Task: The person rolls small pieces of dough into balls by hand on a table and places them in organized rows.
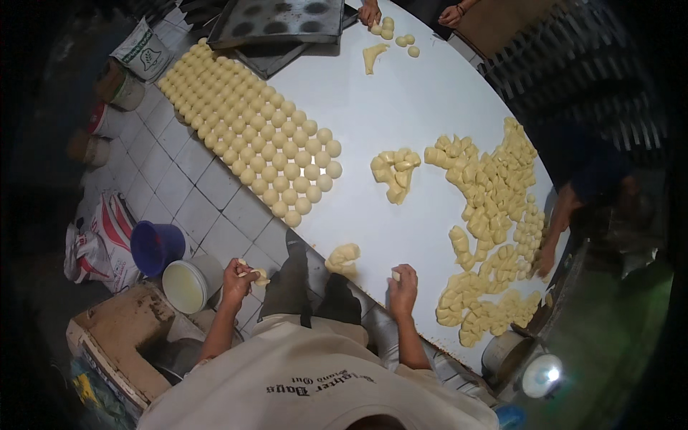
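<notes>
Both hands on dough at the near edge of the white table point(401, 107).

Left hand point(238, 279) is off the table edge, above the tiled floor point(193, 193); fingers curled around a small dough piece point(258, 274). Right hand point(403, 287) rests on the table, fingers closed on a dough bit point(395, 275). A dough lump point(342, 256) lies between the hands. Rows of dough balls point(251, 122) run along the left; cut chunks point(487, 236) are heaped right, a small pile point(395, 172) mid-table. Blue bucket point(154, 246) stands on the floor.
</notes>
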A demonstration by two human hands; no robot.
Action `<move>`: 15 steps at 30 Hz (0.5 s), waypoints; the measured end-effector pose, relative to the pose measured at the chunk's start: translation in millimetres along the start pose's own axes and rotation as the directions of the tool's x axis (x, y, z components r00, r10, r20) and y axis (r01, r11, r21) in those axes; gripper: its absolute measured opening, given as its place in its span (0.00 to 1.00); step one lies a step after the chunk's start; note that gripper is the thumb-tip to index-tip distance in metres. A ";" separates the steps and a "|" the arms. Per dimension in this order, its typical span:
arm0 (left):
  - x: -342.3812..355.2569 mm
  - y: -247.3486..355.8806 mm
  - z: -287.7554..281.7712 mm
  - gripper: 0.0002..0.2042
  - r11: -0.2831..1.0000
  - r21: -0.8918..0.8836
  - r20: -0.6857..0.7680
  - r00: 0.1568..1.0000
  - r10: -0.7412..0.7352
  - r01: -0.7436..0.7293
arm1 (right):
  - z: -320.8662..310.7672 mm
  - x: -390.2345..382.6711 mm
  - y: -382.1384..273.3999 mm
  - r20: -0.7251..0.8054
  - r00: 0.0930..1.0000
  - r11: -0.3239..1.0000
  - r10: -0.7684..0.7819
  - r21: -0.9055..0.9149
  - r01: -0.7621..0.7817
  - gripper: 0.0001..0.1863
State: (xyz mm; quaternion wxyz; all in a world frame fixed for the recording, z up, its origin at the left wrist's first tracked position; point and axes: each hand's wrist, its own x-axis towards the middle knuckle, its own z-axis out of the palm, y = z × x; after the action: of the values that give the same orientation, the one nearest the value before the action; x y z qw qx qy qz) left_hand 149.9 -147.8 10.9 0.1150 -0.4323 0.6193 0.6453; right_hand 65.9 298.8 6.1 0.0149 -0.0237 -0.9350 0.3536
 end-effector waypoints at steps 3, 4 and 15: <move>12.8 18.7 -14.6 0.16 1.000 0.024 -0.036 0.999 -0.004 0.005 | -4.9 46.9 -30.2 0.159 0.979 0.988 0.125 0.066 -0.136 0.16; 16.0 23.8 -21.3 0.16 1.000 0.024 -0.053 0.999 -0.006 0.008 | 4.7 66.8 -42.0 0.126 0.982 0.979 0.142 0.128 -0.158 0.19; 11.1 2.4 -95.0 0.16 0.994 -0.108 -0.220 0.976 0.005 -0.029 | 178.8 235.8 -132.5 -0.236 0.953 0.976 -0.189 0.061 0.208 0.13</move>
State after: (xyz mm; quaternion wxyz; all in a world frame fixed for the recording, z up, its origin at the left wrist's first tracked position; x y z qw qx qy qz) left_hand 181.1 -237.9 18.2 0.0164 -0.5012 0.5950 0.6281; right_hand -182.0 94.4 -37.6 0.1590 0.0305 -0.9087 0.3847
